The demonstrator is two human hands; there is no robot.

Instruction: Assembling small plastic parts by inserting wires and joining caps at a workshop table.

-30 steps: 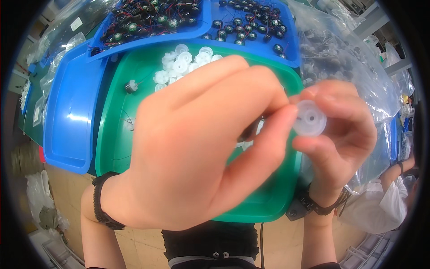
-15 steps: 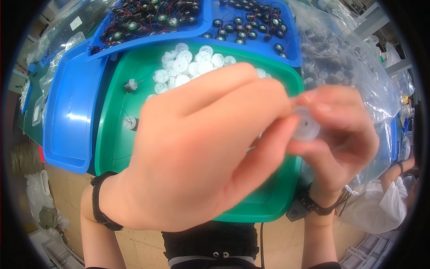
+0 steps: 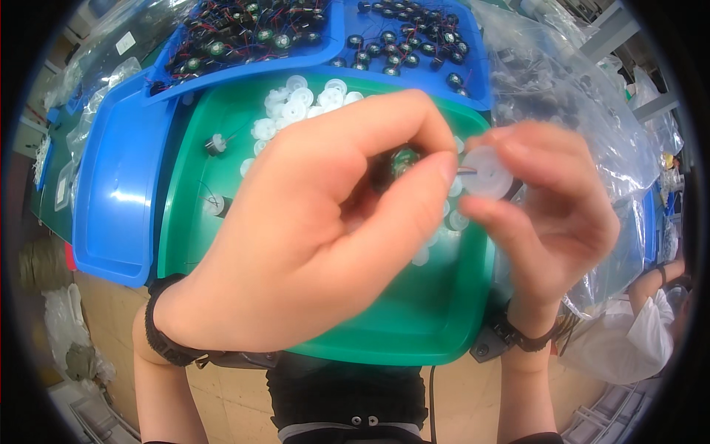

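Observation:
My left hand (image 3: 310,222) is closed, thumb and forefinger pinched on thin wires. Tucked within its curled fingers is a small dark round component with a green circuit-board face (image 3: 404,160). The wires run into a translucent white plastic cap (image 3: 488,176), a round disc pinched by my right hand (image 3: 558,203) between thumb and fingers. Both hands are above a green tray (image 3: 392,354). Inside it lie a heap of similar white caps (image 3: 292,107) and, at its left, two components with caps on them (image 3: 215,143). My left hand hides part of the tray.
Behind the green tray, a blue tray (image 3: 244,78) holds many wired dark components, with more in another blue tray (image 3: 473,96). A shallow blue tray (image 3: 115,185) stands at left. Clear plastic bags (image 3: 592,148) lie at right. At far right, another person's arm (image 3: 654,285) shows.
My left fingertips have come away from the cap, leaving a short stretch of wire showing between. The left hand has turned, revealing the component's green face. The cap has shifted slightly left and up.

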